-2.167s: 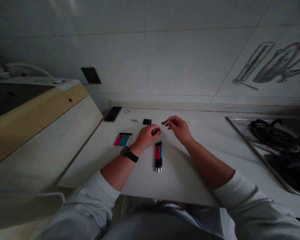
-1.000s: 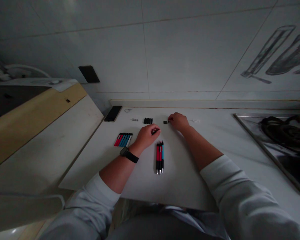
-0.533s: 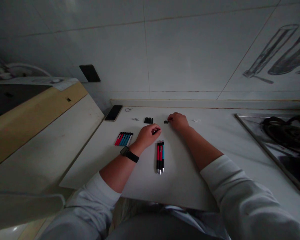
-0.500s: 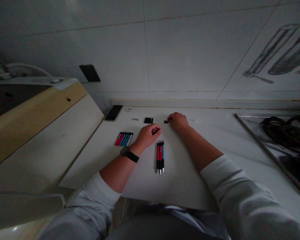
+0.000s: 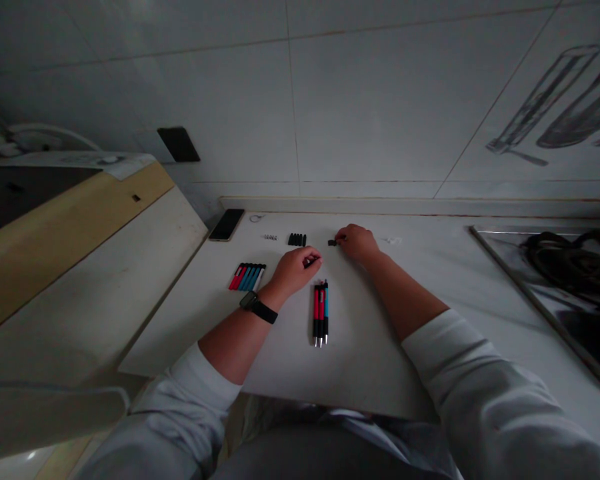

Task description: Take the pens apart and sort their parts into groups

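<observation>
My left hand [image 5: 294,270] is closed around a small black pen part [image 5: 309,263], most of it hidden by the fingers. My right hand [image 5: 357,243] has its fingertips pinched at the right edge of a little cluster of small black pieces [image 5: 332,243]; what is between them is too small to make out. Just below my left hand lie three assembled pens [image 5: 321,313], two red and one blue, with black grips and silver tips. A row of black pen grips [image 5: 297,239] lies beyond the left hand, beside several small springs [image 5: 270,237].
Red, blue and white pen barrels [image 5: 247,277] lie side by side on the left of the white countertop [image 5: 360,360]. A phone [image 5: 227,225] and a thin ring [image 5: 255,218] are farther back. Small clear pieces [image 5: 393,241] sit right of my right hand, before a gas stove [image 5: 570,267].
Almost nothing differs. Both hands keep their places and their closed fingers, and the view has shifted very slightly.
</observation>
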Available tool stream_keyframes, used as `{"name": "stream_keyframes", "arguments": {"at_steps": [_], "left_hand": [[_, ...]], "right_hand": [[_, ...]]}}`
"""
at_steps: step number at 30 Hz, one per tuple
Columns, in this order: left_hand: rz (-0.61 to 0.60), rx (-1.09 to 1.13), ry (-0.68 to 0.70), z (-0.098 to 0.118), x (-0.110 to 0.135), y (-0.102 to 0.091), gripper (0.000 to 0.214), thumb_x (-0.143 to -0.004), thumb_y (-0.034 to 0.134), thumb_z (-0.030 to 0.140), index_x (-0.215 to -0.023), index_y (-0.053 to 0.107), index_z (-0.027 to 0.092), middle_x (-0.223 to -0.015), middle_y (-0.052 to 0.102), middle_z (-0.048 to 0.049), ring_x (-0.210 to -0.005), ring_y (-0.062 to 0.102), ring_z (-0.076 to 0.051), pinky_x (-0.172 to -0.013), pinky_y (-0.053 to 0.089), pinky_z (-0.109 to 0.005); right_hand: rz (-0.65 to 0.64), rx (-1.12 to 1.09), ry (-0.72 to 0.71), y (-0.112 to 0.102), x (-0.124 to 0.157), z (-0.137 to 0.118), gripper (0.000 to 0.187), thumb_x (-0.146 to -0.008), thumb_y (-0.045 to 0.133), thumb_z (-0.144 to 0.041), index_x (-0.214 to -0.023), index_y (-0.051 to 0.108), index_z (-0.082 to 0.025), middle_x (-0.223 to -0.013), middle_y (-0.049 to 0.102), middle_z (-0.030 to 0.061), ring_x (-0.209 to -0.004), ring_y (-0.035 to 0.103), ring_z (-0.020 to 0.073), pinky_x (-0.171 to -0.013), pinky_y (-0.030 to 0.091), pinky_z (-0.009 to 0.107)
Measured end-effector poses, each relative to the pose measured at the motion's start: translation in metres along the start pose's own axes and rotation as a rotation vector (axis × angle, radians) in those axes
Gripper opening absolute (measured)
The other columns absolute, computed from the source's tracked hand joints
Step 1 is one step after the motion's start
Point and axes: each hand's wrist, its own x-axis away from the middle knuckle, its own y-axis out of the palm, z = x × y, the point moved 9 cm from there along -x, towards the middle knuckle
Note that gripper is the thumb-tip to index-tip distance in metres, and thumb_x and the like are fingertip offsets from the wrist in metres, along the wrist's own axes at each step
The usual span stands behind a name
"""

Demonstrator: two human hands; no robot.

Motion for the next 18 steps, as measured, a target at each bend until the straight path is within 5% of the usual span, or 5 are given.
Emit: {"name": "stream_keyframes", "arguments": {"at_steps": [7,18], "left_hand": [[-0.009,0.002,-0.011,-0.0031,0.0000,0.0012,0.008,-0.092,0.064,0.026,-0.094,0.070,0.021,-0.086,0.074,-0.0026,-0.082,0.070,-0.016,-0.075,0.055,-0.028],[-0.014,0.008,-0.002,-0.0009,0.0004,0.0008,0.008,-0.092,0.064,0.025,-0.094,0.071,0.021,-0.088,0.075,-0.0023,-0.083,0.070,-0.017,-0.075,0.055,-0.028]], "right_hand": [[-0.006,-0.013,-0.020,-0.0041,0.0040,0.0007,0.025,-0.088,0.071,-0.041,-0.106,0.080,-0.026,-0.111,0.074,0.0102,-0.098,0.067,0.0265,-0.084,0.048,0.036],[0.031,-0.011,-0.029,-0.0081,0.0078,-0.0037,0.026,-0.089,0.069,-0.040,-0.108,0.079,-0.026,-0.113,0.074,0.0096,-0.102,0.066,0.0268,-0.088,0.045,0.037]]}}
